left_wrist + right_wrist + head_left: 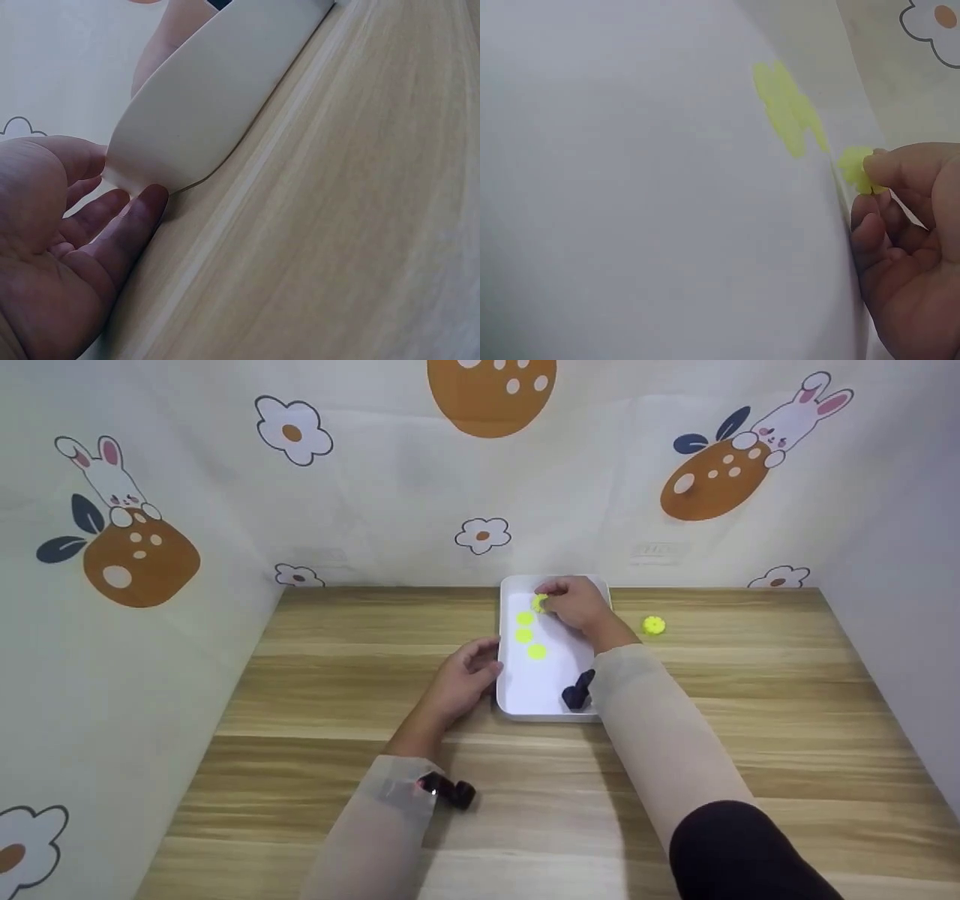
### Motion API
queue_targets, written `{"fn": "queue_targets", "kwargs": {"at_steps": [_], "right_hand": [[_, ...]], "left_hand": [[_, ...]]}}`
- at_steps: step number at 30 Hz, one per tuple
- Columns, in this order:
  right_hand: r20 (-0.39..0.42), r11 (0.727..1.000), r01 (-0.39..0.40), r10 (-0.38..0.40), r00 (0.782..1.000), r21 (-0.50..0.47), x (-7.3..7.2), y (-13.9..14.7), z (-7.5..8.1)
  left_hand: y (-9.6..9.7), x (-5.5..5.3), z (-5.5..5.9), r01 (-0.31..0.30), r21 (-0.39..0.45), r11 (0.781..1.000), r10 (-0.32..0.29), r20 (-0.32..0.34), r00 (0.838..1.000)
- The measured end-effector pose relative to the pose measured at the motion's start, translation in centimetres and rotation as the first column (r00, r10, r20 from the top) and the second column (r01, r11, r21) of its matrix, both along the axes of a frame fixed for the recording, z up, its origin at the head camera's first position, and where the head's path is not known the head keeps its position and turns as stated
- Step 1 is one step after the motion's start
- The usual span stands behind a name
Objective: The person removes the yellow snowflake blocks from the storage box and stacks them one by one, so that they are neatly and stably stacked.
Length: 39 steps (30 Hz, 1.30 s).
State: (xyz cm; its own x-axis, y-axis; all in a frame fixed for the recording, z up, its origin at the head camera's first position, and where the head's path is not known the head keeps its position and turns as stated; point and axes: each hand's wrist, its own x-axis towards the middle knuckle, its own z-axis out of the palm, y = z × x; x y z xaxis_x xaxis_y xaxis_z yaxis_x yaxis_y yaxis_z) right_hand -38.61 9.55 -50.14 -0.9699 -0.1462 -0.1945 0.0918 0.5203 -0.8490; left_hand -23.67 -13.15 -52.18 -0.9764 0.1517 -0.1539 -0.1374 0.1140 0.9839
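Observation:
My right hand (577, 604), over the far end of the white tray (547, 690), pinches a small yellow flower-shaped piece (857, 168) between thumb and fingertips. Three bright yellow pieces (524, 635) lie inside the tray on its left half, roughly in a line; in the right wrist view the yellow patches (789, 111) blur together. At the tray's left side, my left hand (463, 679) touches the outer wall (202, 97) with thumb and fingertips, the fingers loosely bent. Another yellow flower-shaped piece (653, 625) sits on the wooden table, right of the tray.
Wood-grain table (337, 675) surrounds the tray, whose far end lies near the patterned cloth backdrop (397, 510). A black wrist camera (448, 790) is strapped on the left sleeve; another (577, 694) on the right arm overlaps the tray's near right corner in the head view.

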Motion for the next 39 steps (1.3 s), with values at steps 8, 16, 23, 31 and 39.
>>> {"fn": "queue_targets", "kwargs": {"at_steps": [8, 16, 23, 31, 39], "right_hand": [[0.028, 0.976, 0.052, -0.047, 0.998, -0.213, 0.1, -0.2, 2.1], [0.044, 0.917, 0.103, -0.093, 0.995, -0.385, 0.3, 0.3, 5.0], [0.072, 0.877, 0.105, -0.08, 0.994, -0.47, 1.8, 2.4, 7.2], [0.092, 0.806, 0.148, -0.117, 0.989, -0.573, 3.2, 6.3, 8.0], [0.078, 0.787, 0.172, -0.157, 0.985, -0.593, 4.7, 10.2, 6.6]], "left_hand": [[0.2, -0.1, 0.0, -0.007, -0.005, 1.0, 0.007, -0.011, 1.0], [0.2, -0.1, 0.0, -0.009, -0.014, 1.0, 0.009, -0.007, 1.0], [0.1, 0.0, -0.1, 0.0, 0.018, 1.0, 0.0, -0.02, 1.0], [0.1, -0.1, 0.0, -0.021, 0.014, 1.0, 0.021, 0.005, 1.0], [0.1, -0.1, 0.0, -0.023, 0.023, 0.999, 0.023, 0.026, 0.999]]}}
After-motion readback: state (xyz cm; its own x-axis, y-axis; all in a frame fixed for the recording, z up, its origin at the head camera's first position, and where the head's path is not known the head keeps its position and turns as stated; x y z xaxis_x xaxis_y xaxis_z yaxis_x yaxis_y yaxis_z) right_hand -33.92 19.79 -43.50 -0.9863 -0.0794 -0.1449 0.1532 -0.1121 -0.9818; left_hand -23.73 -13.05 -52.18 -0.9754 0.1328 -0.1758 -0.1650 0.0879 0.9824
